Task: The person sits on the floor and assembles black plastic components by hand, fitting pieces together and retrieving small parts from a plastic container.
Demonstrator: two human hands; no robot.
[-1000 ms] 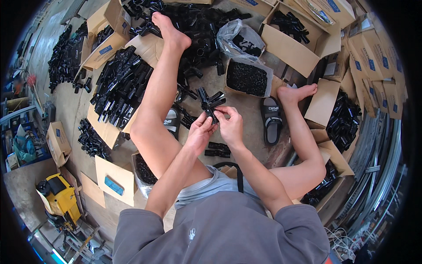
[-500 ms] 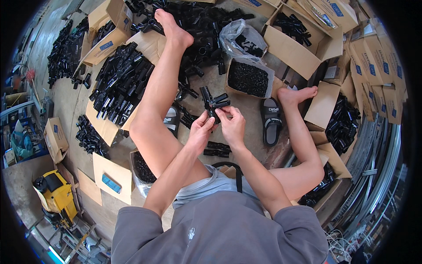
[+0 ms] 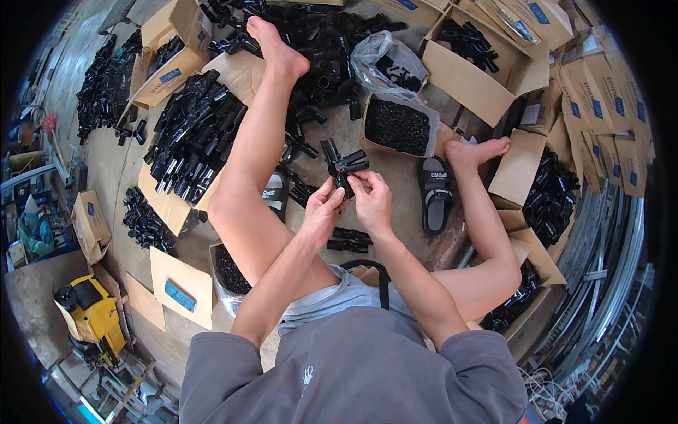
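Observation:
Between my legs, both hands hold one black branched pipe fitting point(image 3: 333, 160) above the concrete floor. My left hand point(image 3: 324, 210) grips its lower end, thumb and fingers pressed together. Higher on its right side, my right hand point(image 3: 372, 200) pinches it near a short arm. Parts of the fitting are hidden behind my fingers. Just below my hands, a few black tubular pieces point(image 3: 349, 240) lie on the floor. Past the fitting stands an open carton of small black parts point(image 3: 397, 127).
A large stack of black fittings point(image 3: 191, 134) lies on cardboard at the left, with a loose pile point(image 3: 318, 63) beyond. Sandals point(image 3: 436, 198) rest beside each leg. Open cartons point(image 3: 480, 88) and metal bars point(image 3: 600, 275) line the right. A phone point(image 3: 180, 295) lies on cardboard near a yellow machine point(image 3: 95, 307).

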